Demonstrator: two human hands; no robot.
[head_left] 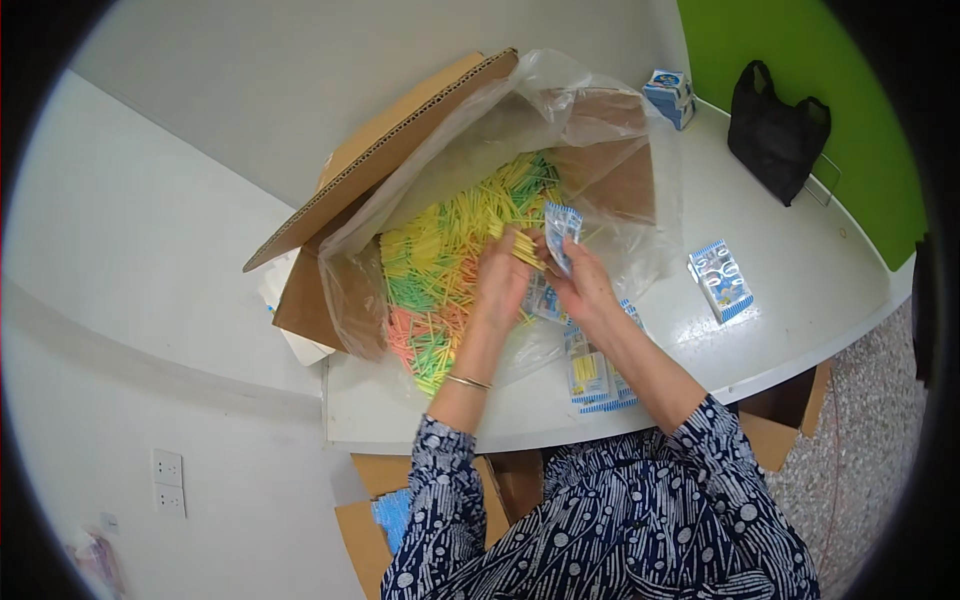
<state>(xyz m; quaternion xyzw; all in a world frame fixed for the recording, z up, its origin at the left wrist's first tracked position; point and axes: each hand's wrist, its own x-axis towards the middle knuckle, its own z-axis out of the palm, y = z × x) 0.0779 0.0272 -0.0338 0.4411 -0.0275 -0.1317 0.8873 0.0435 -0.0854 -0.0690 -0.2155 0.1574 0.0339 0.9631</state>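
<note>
My left hand [503,278] is closed on a small bundle of thin yellow sticks [524,249]. Beside it, my right hand [587,284] grips a small clear packet with blue-and-white striped ends [563,228], held upright close to the bundle's tips. Both hands are over the front right of a cardboard box [606,180] lined with a clear plastic bag [455,135]. Inside lies a heap of loose thin sticks [430,260] in yellow, green and pink. Under my right forearm several similar packets [587,372] lie on the table, one showing yellow sticks inside.
On the white table [800,300], a stack of packets [720,281] sits to the right. A small blue-and-white box [670,97] stands at the back, and a black bag [778,130] lies at far right. Below the front edge are open cartons [375,472], one holding blue packets [393,515].
</note>
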